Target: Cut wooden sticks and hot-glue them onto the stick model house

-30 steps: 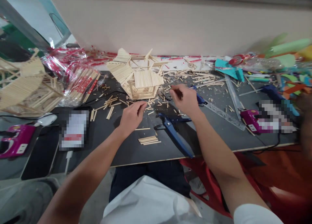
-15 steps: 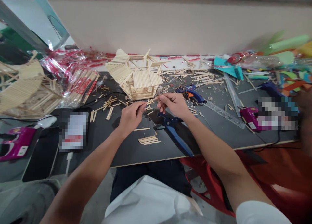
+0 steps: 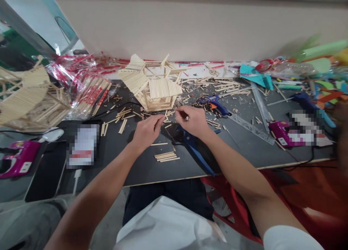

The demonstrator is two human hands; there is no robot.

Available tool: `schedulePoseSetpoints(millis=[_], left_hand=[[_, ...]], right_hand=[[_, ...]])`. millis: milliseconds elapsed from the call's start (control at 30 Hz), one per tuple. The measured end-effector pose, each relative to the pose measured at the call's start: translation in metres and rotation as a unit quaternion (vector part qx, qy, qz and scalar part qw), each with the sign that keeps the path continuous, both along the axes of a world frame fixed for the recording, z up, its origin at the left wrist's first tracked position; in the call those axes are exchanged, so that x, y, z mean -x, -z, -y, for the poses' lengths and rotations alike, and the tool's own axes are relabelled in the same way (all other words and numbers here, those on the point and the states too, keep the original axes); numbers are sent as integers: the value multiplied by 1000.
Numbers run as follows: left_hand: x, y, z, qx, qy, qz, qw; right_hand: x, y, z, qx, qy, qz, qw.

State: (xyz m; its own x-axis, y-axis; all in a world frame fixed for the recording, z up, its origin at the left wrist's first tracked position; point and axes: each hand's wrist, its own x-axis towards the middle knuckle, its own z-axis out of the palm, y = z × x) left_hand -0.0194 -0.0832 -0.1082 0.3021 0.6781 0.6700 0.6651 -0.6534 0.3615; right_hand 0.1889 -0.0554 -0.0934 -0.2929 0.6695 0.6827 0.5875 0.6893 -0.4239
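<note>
My left hand [image 3: 146, 131] hovers over the dark table [image 3: 141, 166] with its fingers pinched together; what they hold is too small to name. My right hand [image 3: 191, 120] is close beside it, fingers pinched on a thin stick piece pointing toward my left hand. Both hands sit just in front of the small stick-built house [image 3: 152, 85]. Blue-handled cutters [image 3: 194, 150] lie under my right wrist. A short row of cut sticks [image 3: 166, 156] lies near the table's front edge.
A blue glue gun [image 3: 214, 103] and a metal ruler [image 3: 251, 126] lie right of my hands. Stick offcuts litter the table. Packets of chopsticks [image 3: 89, 90] and another stick model [image 3: 29, 98] are at left, purple glue guns [image 3: 17, 157] at both sides, coloured paper at the right.
My right hand came back from the glue gun area toward my left hand and now sits close to it. My left hand barely moved.
</note>
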Motion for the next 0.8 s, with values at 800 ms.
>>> schedulePoseSetpoints(millis=[800], left_hand=[[2, -6, 0, 125, 34, 31, 991]], right_hand=[[-53, -15, -26, -57, 211, -60, 974]])
